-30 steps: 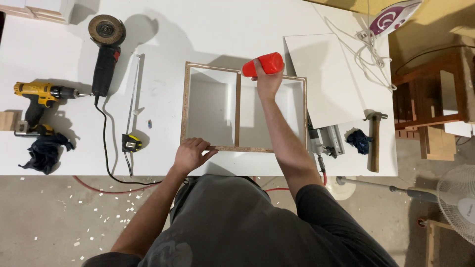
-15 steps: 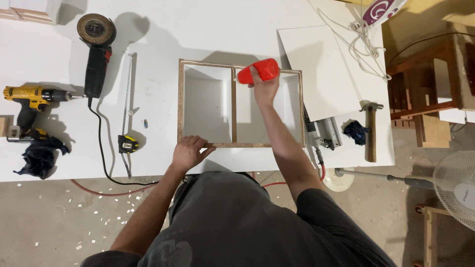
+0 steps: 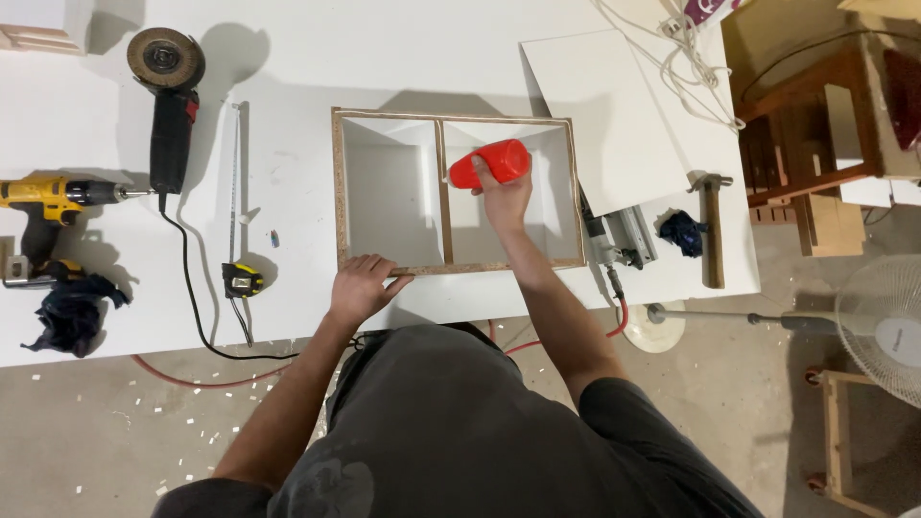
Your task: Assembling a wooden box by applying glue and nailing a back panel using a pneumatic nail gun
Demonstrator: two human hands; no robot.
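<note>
Head view: on the white bench (image 3: 288, 58) an assembled two-compartment box frame (image 3: 459, 192) lies open side up. The left hand (image 3: 360, 286) presses flat on its near edge; the right hand (image 3: 503, 192) grips a red bottle (image 3: 490, 163) over the divider, apparently mid-application.

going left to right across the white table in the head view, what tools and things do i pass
yellow drill → angle grinder → tape measure → left hand → red bottle in the right hand → loose white panel → hammer
</note>
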